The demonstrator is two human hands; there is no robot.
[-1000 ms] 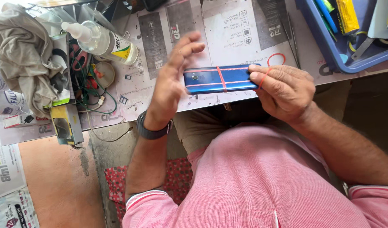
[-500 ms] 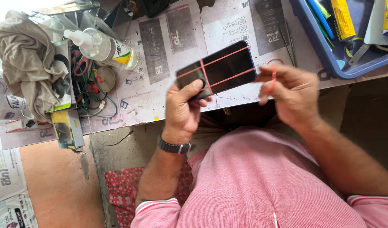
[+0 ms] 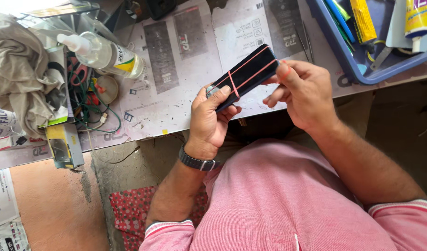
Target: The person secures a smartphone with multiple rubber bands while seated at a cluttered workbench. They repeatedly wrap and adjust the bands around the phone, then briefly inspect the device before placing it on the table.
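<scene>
A dark smartphone, bound with red rubber bands along its length and across its middle, is held tilted above the edge of the worktable. My left hand grips its lower end, thumb resting on the screen by the cross band. My right hand touches the upper end, with a red rubber band looped over a fingertip. A dark watch sits on my left wrist.
A clear squeeze bottle lies at the table's left beside a crumpled grey cloth and tangled wires. A blue tray with tubes and tools stands at the top right. Tweezers rest on the printed paper sheets.
The phone has turned from lying level with a blue face showing to a tilted pose with its dark screen up. My left hand now grips its lower end; my right shifted to the upper end.
</scene>
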